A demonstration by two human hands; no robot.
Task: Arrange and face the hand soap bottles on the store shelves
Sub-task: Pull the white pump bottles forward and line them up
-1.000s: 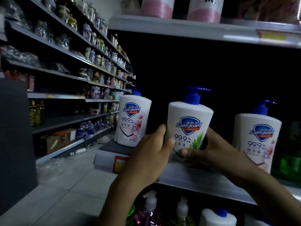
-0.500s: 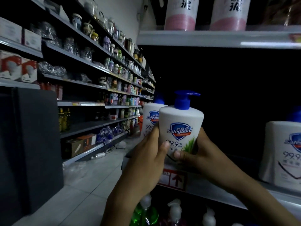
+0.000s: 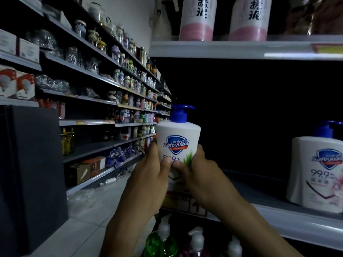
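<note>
A white Safeguard hand soap bottle (image 3: 178, 138) with a blue pump and a green leaf on its label stands upright at the left end of the grey shelf (image 3: 304, 219), label toward me. My left hand (image 3: 148, 180) grips its left side and my right hand (image 3: 202, 175) grips its right side, both thumbs on the label. A second white Safeguard bottle (image 3: 318, 173) with a pink flower label stands on the same shelf at the far right. The bottle that stood further left is hidden behind the held one.
Two pink-and-white bottles (image 3: 198, 17) stand on the upper shelf (image 3: 241, 50). Below are a green pump bottle (image 3: 161, 242) and other pump bottles. Across the aisle, long shelves (image 3: 92, 75) carry jars and cups. A dark panel (image 3: 31, 173) stands at the left.
Both hands have slid the leaf-label bottle leftward along the shelf; it now covers the leftmost bottle. My view has turned left, pushing the flower-label bottle toward the right edge.
</note>
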